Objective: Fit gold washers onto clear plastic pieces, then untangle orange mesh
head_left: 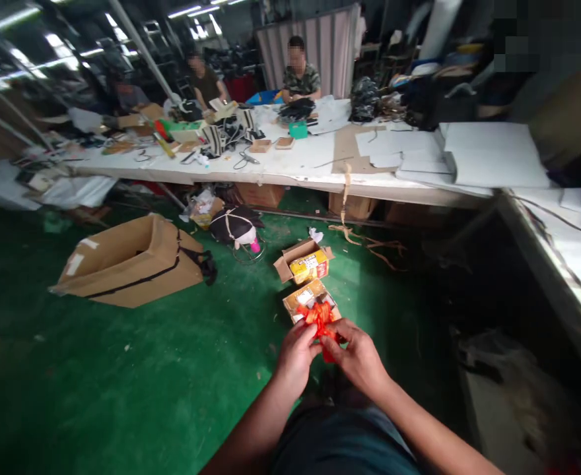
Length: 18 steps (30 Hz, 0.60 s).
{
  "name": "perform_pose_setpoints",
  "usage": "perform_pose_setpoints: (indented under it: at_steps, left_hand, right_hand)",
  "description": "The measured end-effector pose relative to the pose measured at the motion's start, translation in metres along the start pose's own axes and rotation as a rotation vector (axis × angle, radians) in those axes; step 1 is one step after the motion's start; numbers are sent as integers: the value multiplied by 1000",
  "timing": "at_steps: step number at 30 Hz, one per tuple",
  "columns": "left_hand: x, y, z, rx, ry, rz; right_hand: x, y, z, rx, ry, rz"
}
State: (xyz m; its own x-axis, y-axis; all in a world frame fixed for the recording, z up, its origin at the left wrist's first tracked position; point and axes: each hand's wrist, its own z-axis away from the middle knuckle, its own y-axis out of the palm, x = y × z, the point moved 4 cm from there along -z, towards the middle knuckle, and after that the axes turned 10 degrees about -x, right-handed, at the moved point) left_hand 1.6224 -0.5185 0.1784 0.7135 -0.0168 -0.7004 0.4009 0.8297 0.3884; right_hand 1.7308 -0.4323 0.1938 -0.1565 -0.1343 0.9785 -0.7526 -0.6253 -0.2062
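Note:
A bunched bright orange-red thing (319,314), like a knotted cord or ribbon, is held up in front of me between both hands. My left hand (298,349) pinches its left side, with the thumb on top. On the other side, my right hand (354,349) grips it between thumb and fingers. A red piece (329,357) hangs below the fingers. Behind the hands, an opened cardboard box (295,302) stands on the floor, partly hidden by the orange-red bundle. Just beyond it is another open box (300,251) with a yellow pack (310,266) inside.
A large open carton (122,264) stands on the green floor (211,356) at left. A dark bundle tied with string (234,225) lies beyond. A long white worktable (305,158) crosses ahead, with several people seated behind. Another table edge (552,257) runs along the right.

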Motion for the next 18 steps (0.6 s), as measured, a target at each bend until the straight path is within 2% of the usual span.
perform_pose_setpoints:
  at_steps: [3, 5, 8, 11, 14, 16, 18]
  left_hand:
    - [-27, -27, 6, -134, 114, -15]
    - [-44, -46, 9, -235, 143, 24]
    - [-66, -71, 12, -343, 195, 99]
    - [-85, -95, 10, -429, 246, 153]
    - [-107, -121, 2, -515, 278, 170]
    - [-127, -142, -6, -559, 309, 178]
    - [-150, -167, -19, -593, 345, 181]
  right_hand:
    - [11, 25, -26, 176, 189, -274]
    - [20, 38, -44, 229, 318, -422]
    - [32, 57, -69, 264, 457, -523]
    - [44, 81, -89, 390, 527, -560]
    - [53, 108, -109, 502, 521, -475]
    - [59, 129, -127, 520, 415, -319]
    - [64, 152, -149, 468, 249, -129]
